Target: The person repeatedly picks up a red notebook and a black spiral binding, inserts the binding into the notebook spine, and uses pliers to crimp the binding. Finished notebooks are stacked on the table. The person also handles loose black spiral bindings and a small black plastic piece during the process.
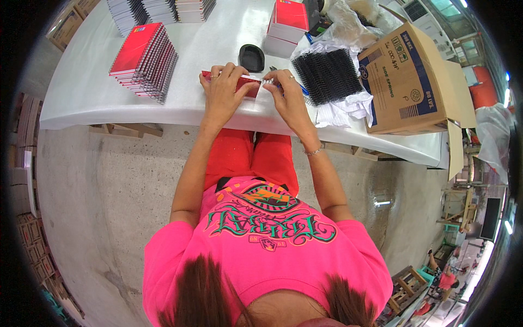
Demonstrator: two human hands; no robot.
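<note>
Nearest, down at six o'clock from the work: the pink shirt (pixel 267 234), with the red trousers (pixel 234 155) just beyond. Up come both forearms to the near edge of the pale surface (pixel 81 101), and here's the action! A red notebook (pixel 249 89) sits right between the hands, the centre of our clock. The left hand (pixel 222 90) has it firmly, fingers bent over the far side, thumb pressed along the near one, just a narrow gap filled by the notebook. The right hand (pixel 286 98), at three, brings thumb and forefinger almost together at the pale looped binding (pixel 267 81); whether they truly pinch it, I can't tell.

Just past the hands, near twelve, a black oval dish (pixel 251 58). Over at three, a thick bundle of black coils (pixel 328 76) on crumpled white wrapping (pixel 346 113), and beyond it an open cardboard box (pixel 403 82). Swing to nine-thirty: a tall stack of red spiral notebooks (pixel 144 61)!

Farther out, at one, a pile of red-covered books (pixel 287 24); at two, clear plastic (pixel 351 30); and past ten, more spiral-bound stacks (pixel 159 10) at the back.
</note>
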